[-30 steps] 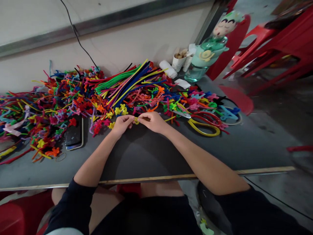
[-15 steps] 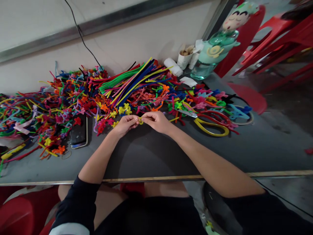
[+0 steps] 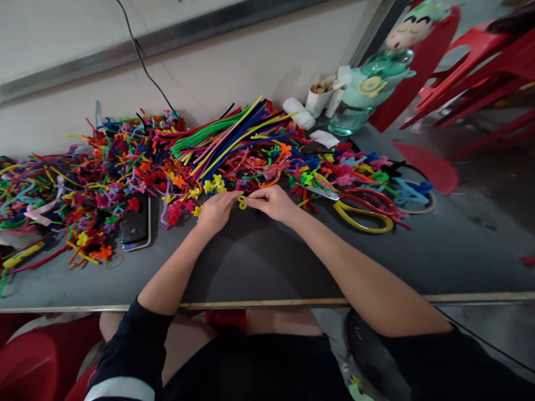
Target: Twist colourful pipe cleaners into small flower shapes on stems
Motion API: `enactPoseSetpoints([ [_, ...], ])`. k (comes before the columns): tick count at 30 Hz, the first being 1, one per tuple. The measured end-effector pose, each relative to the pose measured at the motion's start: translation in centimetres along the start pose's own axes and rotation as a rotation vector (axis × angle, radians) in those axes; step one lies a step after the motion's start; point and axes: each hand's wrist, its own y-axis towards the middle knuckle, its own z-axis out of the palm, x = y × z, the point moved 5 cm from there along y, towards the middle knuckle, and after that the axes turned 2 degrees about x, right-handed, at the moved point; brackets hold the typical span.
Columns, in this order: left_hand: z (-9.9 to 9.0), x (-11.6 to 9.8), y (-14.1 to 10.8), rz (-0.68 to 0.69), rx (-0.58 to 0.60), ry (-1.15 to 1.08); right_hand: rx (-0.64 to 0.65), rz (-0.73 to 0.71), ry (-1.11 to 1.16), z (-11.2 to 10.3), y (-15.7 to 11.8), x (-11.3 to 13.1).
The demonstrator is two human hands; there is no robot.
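Observation:
Between my two hands is a small yellow pipe cleaner [image 3: 242,202] bent into loops. My left hand [image 3: 218,210] pinches it from the left, its fingertips at the top of the loops. From the right, my right hand [image 3: 271,203] holds it between thumb and forefinger. Both hands hover just over the dark table, before the pile. Yellow pipe-cleaner flowers [image 3: 214,184] lie right behind my left hand. A bundle of straight pipe cleaners [image 3: 225,136] in green, blue, yellow and pink rests on top of the pile.
Scissors [image 3: 363,217] with red and yellow handles lie to the right. A phone [image 3: 136,220] is at the left, beside a heap of coloured pipe-cleaner pieces [image 3: 104,172]. At the back right stand a green figure-shaped bottle [image 3: 368,92], a paper cup [image 3: 317,100] and a white roll [image 3: 298,113].
My left hand has turned over so its back shows more, and its fingers have shifted up on the yellow loops. More of the loops now shows between the hands.

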Motion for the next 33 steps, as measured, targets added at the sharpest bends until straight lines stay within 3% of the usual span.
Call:
enactPoseSetpoints([
  [3, -0.6, -0.3, -0.5, 0.171, 0.034, 0.189, 0.034, 0.041, 0.094, 0.0, -0.1, -0.1],
  [6, -0.9, -0.3, -0.9, 0.246, 0.056, 0.255, 0.086, 0.076, 0.131, 0.2, -0.2, 0.0],
  [14, -0.7, -0.1, -1.1, 0.312, 0.026, 0.314, 0.155, 0.103, 0.174, 0.7, 0.1, 0.0],
  [28, -0.6, -0.4, -1.1, 0.435, -0.088, 0.461, 0.136, 0.231, 0.255, 1.0, 0.1, -0.1],
  [33, -0.9, -0.6, -1.2, 0.457, -0.112, 0.475, 0.180, 0.215, 0.308, 1.1, -0.1, 0.1],
])
